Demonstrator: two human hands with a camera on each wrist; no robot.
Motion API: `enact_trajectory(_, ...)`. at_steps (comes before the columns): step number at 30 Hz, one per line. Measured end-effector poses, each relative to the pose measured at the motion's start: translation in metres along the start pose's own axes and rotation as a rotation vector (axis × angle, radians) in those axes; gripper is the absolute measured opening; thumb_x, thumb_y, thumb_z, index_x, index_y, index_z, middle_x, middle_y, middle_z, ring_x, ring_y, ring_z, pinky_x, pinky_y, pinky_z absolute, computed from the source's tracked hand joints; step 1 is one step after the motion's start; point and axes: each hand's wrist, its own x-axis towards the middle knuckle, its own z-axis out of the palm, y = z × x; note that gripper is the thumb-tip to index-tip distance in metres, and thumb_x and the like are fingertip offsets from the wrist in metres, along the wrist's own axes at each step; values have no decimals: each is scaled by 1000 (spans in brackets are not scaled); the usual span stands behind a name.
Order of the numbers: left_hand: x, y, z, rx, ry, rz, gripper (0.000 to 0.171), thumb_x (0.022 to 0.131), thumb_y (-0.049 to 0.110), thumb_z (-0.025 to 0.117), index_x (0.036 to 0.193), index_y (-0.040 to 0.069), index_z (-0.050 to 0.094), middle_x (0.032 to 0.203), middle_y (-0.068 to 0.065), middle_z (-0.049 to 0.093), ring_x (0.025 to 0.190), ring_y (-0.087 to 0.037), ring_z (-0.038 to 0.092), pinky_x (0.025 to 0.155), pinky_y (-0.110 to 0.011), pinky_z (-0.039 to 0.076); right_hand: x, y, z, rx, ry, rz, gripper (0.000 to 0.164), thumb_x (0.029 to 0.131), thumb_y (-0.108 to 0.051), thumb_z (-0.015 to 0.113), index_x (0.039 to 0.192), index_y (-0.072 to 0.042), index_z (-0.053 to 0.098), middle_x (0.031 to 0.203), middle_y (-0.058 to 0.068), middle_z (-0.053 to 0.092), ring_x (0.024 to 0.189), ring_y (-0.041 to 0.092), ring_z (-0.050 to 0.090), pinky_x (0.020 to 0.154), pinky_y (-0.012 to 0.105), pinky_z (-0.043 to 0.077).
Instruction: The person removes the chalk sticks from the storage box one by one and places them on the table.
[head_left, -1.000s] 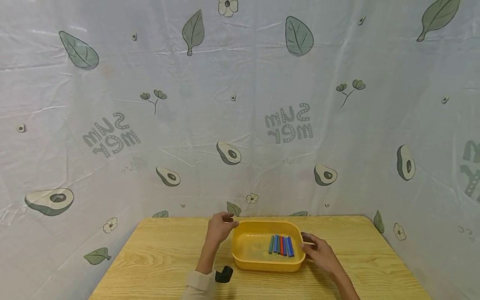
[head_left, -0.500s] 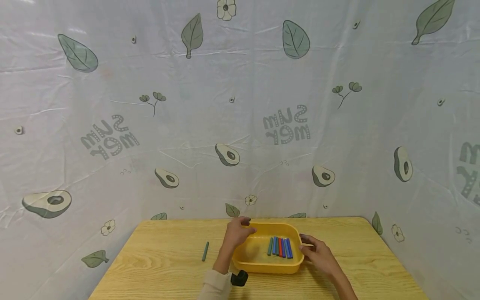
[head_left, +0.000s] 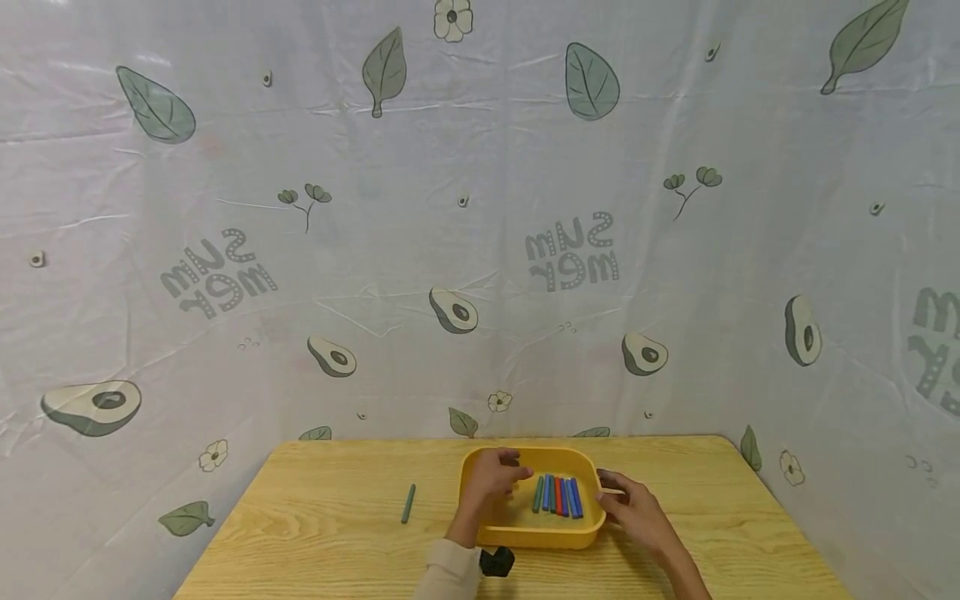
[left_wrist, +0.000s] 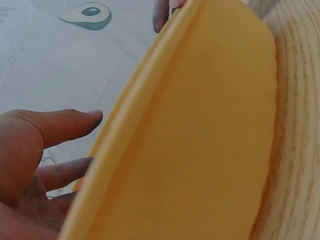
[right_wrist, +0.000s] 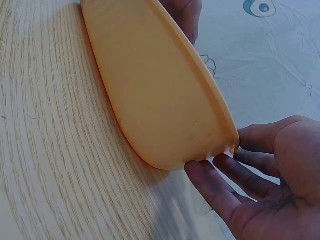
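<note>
A yellow plastic tray point(head_left: 536, 539) rests on the wooden table. Several slim chalk-like sticks point(head_left: 558, 497), green, blue and red, lie side by side in its right half. My left hand point(head_left: 491, 482) reaches over the tray's left side, fingers loosely bent and nothing between them; the left wrist view shows its thumb and fingers apart beyond the tray's rim point(left_wrist: 117, 130). At the right end, my right hand point(head_left: 639, 510) holds the tray, thumb at the rim and fingertips against the outer wall point(right_wrist: 165, 125). A single green stick point(head_left: 408, 504) lies on the table left of the tray.
The wooden table point(head_left: 322, 517) reaches back to a pale curtain point(head_left: 375, 250) printed with leaves and avocados. A black device point(head_left: 497, 562) sits at the left wrist, close to the tray's front wall.
My left hand has moved right, from beside the tray's left rim to over its inside. The green stick on the table has come into view. My right hand stays on the tray's right end.
</note>
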Motion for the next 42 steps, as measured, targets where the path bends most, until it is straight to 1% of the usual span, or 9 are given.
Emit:
enact_trajectory(4,0,-3,10,-58,-11,-65,54,93,14,82,139,-9,66,119,-17,75,94,-36,72,70,-44,63,0,2,-1,2,-15,-6,56,108,-9,61,157,12,44,149,39,55,125,45,69,90,41,66)
enact_trajectory(8,0,-3,18,-87,-18,-106,53,93,12,82,138,-8,66,122,-18,74,97,-32,72,78,-45,64,0,3,-1,1,-28,-18,57,108,-9,60,157,13,42,150,40,53,126,46,68,90,40,66)
enact_trajectory(11,3,-4,25,-47,-9,-98,49,92,10,82,135,-10,68,118,-19,76,92,-29,74,74,-42,64,1,3,-2,2,-28,-20,57,109,-9,60,158,14,41,151,40,52,127,47,68,90,40,66)
enact_trajectory(14,6,-6,33,18,13,-77,44,89,6,84,128,-11,72,106,-17,79,78,-25,74,64,-37,62,2,2,-2,1,-30,-20,57,109,-8,59,158,15,39,151,41,51,127,47,67,90,41,66)
enact_trajectory(18,8,-7,39,120,47,-49,38,84,1,87,118,-10,76,90,-15,80,63,-23,72,60,-35,61,2,1,-2,-2,-32,-23,57,109,-8,58,158,15,38,152,41,50,127,47,67,89,40,66)
enact_trajectory(24,9,-8,44,247,93,-32,36,76,1,93,109,-5,80,83,-12,79,66,-19,71,65,-35,62,1,-1,-3,-6,-34,-29,57,109,-7,58,158,15,39,150,41,52,127,47,67,89,39,66)
enact_trajectory(27,9,-7,45,263,97,-40,34,75,2,95,106,-3,81,84,-11,80,69,-19,72,66,-35,62,0,-1,-3,-5,-28,-29,56,109,-7,59,157,15,40,150,40,53,126,47,68,89,40,66)
enact_trajectory(35,7,-5,45,282,97,-69,29,74,-2,93,102,0,83,82,-9,80,66,-18,72,66,-36,64,-1,0,-2,-16,-20,-23,54,109,-7,59,157,13,43,149,40,54,126,47,68,89,40,66)
enact_trajectory(42,10,-7,45,331,109,-79,23,74,2,89,97,7,86,83,-6,80,66,-18,65,67,-38,61,0,-1,-3,-17,-25,-33,55,109,-8,59,157,13,42,149,40,54,127,47,68,90,40,66)
